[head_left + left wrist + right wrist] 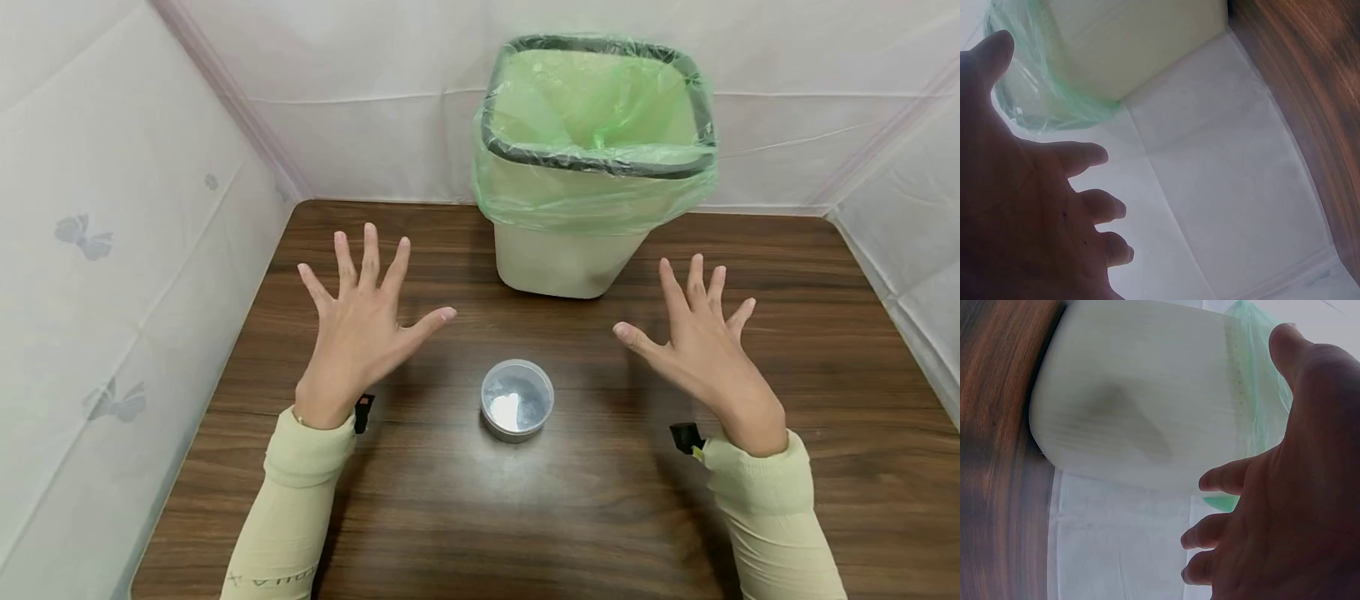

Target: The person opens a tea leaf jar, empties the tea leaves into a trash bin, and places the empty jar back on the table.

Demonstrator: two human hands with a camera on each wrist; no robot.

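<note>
Both hands hover with fingers spread, holding nothing. In the head view the left hand [358, 325] is left of a round, clear plastic container [517, 398] on the table. The right hand [701, 346] is to the container's right, its thumb pointing inward. Beyond them stands a pale trash bin [566, 250] lined with a thin green plastic bag [600, 196], folded over its rim under a dark ring. The left wrist view shows the left palm [1029, 212] beside the bin; in the right wrist view the right palm [1297, 487] also faces it. Neither hand touches anything.
The dark wood-grain table [525, 525] has pale sheeting [360, 100] hung behind it and at both sides. A small black device [363, 413] is on the left wrist, another black device [686, 437] on the right.
</note>
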